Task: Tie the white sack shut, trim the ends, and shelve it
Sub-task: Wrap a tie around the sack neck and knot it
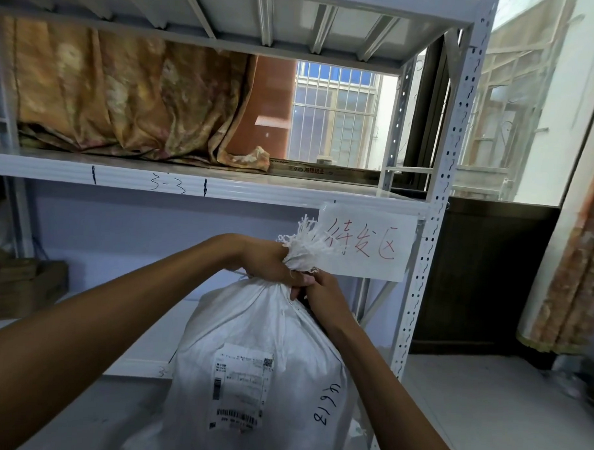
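Far left: brown cardboard box [20,292] on a lower level of the white metal rack [256,186], partly cut by the frame edge. Above it, the rack's middle shelf carries orange-gold patterned fabric [125,94], bunched along the back and spilling onto the shelf surface. The shelf's front lip has a hand-marked "3-3" [168,183] between two black tick marks. Pale blue-grey wall behind the lower bay. Centre foreground: white sack [251,341] stands upright in front of the rack; its base is out of frame, so I cannot tell what it sits on. Left hand [270,261] is clenched round the gathered neck, with the frayed mouth [308,245] fanning out above the fist. A printed shipping label [241,388] with barcode is on the sack's front. Right hand [323,293] is just below the left and touching it, fingers curled into the neck folds, gripping the sack there; cannot tell if it also holds a tie. Black handwritten digits [326,404] are on the sack's right flank. Behind the fists, a white paper sign [365,247] with red handwriting hangs from the shelf lip. Barred window [333,115] shows through the rack. Perforated upright post [438,196] is at the rack's right end. Right of it: dark wood panel [482,275] under the window, pale tiled floor [484,416], and a patterned curtain [574,251] at the far right.
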